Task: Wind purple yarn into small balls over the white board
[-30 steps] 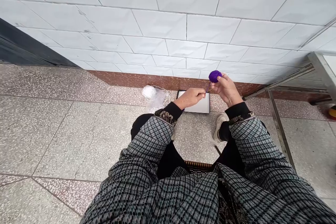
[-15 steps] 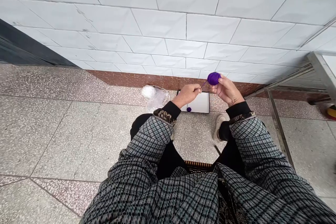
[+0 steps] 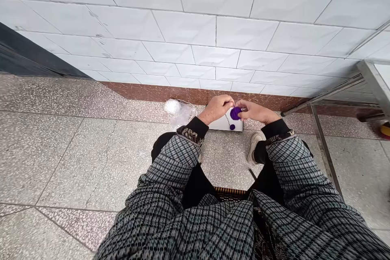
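Observation:
A purple ball of yarn (image 3: 235,113) is held in the fingers of my right hand (image 3: 254,111), above a shallow white box (image 3: 217,124) with a dark rim. My left hand (image 3: 218,107), just to the left, pinches a strand of the purple yarn between thumb and forefinger. From there the strand (image 3: 227,119) hangs down to a smaller purple yarn ball (image 3: 232,127) in the box, close to its front edge. Both hands partly cover the box.
Left of the box, a ball of white yarn (image 3: 172,106) lies with a clear plastic bag (image 3: 180,121) on the speckled floor. A white tiled wall (image 3: 216,65) rises behind. Metal frame legs (image 3: 324,146) stand at right, and a shoe (image 3: 255,146) is near the box.
My right hand has brought the larger yarn ball down and left, closer to my left hand. The smaller ball has shifted right inside the box.

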### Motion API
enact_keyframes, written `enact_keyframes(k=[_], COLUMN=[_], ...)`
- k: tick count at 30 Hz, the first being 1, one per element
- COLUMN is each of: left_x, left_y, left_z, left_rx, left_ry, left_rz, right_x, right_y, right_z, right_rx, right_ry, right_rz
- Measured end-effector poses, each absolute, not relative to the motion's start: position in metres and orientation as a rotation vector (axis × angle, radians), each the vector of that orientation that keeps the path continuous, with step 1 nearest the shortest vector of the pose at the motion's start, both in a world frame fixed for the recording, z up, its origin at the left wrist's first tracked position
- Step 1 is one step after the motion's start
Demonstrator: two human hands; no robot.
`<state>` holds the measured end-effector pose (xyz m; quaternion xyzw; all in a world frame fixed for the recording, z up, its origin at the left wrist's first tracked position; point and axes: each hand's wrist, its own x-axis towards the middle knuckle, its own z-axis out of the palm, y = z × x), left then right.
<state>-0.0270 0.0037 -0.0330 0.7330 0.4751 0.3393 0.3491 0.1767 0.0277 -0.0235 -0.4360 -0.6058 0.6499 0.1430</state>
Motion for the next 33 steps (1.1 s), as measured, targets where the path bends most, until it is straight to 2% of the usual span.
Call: enact_keyframes(k=[3,8,12,15,17,20,23,28,33], left_x=[-0.028,-0.021,-0.016,-0.018,-0.022,-0.028,-0.029,-0.021,-0.012], left_y=[0.006,0.003,-0.004,-0.005,-0.003,0.001,0.004,0.002,-0.006], left_z=[-0.034,-0.037,-0.034,-0.031,-0.031,-0.03,-0.031,-0.035,-0.04], left_rx=[1.849,1.835,1.926,1.946,1.926,1.869,1.816,1.807,1.955], left_ry=[1.277,1.267,1.023,1.0,1.089,1.202,1.241,1.279,1.035], left_rz=[0.856,0.769,0.613,0.613,0.697,0.807,0.82,0.742,0.568], right_x=[0.18,0.182,0.179,0.176,0.176,0.179,0.182,0.181,0.174], right_y=[0.026,0.034,0.04,0.039,0.035,0.029,0.027,0.033,0.038], right_z=[-0.017,-0.017,-0.027,-0.034,-0.033,-0.026,-0.02,-0.019,-0.029], right_rx=[-1.013,-0.879,-1.087,-1.329,-1.388,-1.188,-0.957,-0.978,-1.172], right_ry=[-1.675,-1.129,-1.086,-1.301,-1.548,-1.856,-1.739,-1.191,-1.117], right_rz=[2.06,1.831,1.665,1.568,1.649,1.966,2.117,1.906,1.658])
